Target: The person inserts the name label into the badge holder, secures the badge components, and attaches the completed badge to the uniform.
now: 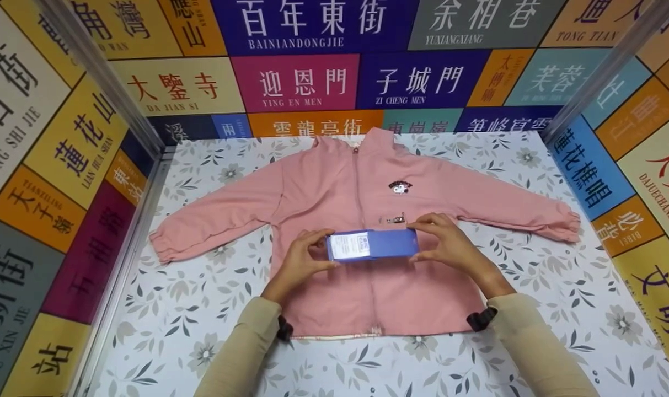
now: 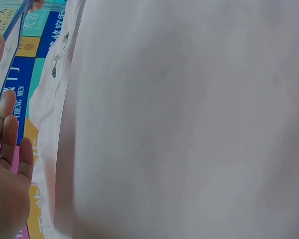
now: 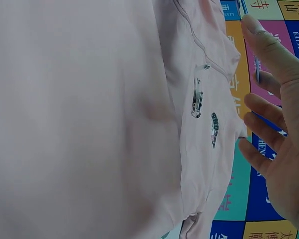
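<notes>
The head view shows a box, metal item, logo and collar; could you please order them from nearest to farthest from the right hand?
1. Box, in the right hand
2. Metal item, just beyond the box
3. Logo, farther up
4. Collar, at the top

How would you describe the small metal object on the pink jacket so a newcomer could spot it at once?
In the head view, find the pink jacket spread out flat. Look right of its zip, just above the blue box. The silvery, elongated metal object there differs from the dark-and-white emblem above it by its metallic shine.
</notes>
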The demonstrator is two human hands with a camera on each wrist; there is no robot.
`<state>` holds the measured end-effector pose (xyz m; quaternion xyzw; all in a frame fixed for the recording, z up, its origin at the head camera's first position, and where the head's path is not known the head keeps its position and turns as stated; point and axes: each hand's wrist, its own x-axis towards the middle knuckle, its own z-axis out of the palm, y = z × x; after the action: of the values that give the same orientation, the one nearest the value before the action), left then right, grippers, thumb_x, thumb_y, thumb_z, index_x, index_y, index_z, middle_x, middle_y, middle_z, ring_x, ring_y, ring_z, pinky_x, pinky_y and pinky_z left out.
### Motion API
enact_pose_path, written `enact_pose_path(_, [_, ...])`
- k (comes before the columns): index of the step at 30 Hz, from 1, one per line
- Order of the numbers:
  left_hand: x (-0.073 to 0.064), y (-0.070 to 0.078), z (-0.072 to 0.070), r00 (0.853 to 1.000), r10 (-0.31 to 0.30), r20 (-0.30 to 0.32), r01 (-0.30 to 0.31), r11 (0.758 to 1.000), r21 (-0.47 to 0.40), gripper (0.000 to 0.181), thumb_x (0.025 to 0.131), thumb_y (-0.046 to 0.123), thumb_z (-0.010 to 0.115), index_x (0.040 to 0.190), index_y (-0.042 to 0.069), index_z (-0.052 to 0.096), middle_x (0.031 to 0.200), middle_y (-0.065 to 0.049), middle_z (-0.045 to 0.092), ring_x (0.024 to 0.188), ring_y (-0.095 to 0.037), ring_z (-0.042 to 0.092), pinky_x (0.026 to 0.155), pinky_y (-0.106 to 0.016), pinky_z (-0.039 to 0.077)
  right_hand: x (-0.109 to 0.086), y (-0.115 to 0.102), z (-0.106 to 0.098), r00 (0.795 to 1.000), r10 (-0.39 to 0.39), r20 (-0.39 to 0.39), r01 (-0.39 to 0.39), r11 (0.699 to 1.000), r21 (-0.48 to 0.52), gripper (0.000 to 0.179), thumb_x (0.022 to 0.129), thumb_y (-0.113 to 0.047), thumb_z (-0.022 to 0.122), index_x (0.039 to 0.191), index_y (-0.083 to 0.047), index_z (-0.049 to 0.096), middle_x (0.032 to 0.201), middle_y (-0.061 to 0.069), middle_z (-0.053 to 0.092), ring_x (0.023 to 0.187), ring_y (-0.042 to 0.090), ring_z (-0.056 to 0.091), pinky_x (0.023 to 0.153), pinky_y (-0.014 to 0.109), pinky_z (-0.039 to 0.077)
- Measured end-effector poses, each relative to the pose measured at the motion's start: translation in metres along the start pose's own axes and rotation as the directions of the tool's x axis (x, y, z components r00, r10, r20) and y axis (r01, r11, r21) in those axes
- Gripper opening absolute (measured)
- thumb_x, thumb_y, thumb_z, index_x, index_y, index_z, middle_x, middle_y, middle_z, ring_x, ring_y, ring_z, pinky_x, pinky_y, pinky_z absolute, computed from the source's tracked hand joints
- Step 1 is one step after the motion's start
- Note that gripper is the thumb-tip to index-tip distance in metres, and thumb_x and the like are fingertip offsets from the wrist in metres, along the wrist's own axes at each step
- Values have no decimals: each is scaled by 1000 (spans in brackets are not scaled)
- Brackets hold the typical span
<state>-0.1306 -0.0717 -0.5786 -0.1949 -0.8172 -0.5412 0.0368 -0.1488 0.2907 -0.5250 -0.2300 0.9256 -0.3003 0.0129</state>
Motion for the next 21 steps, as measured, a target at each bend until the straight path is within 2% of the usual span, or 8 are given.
enact_pose_path(14, [0,3,-1,1000,14,23,-15,998,61,73,66,24,92,131,10,64,100,-6,71,94,-22,56,86,-38,57,2,1,0,999,-32,14,33,999,-43,79,57,-40,95,127,-16,68,119,5,62,116,24,52,103,48,43])
enact_pose_path(21, [1,3,0,999,25,21,-27,997,79,73,65,24,93,130,8,64,100,-6,71,93,-22,57,85,-39,57,3,0,-1,999,-31,24,33,998,-51,80,57,-41,94,128,-15,67,121,5,62,117,25,52,104,49,44])
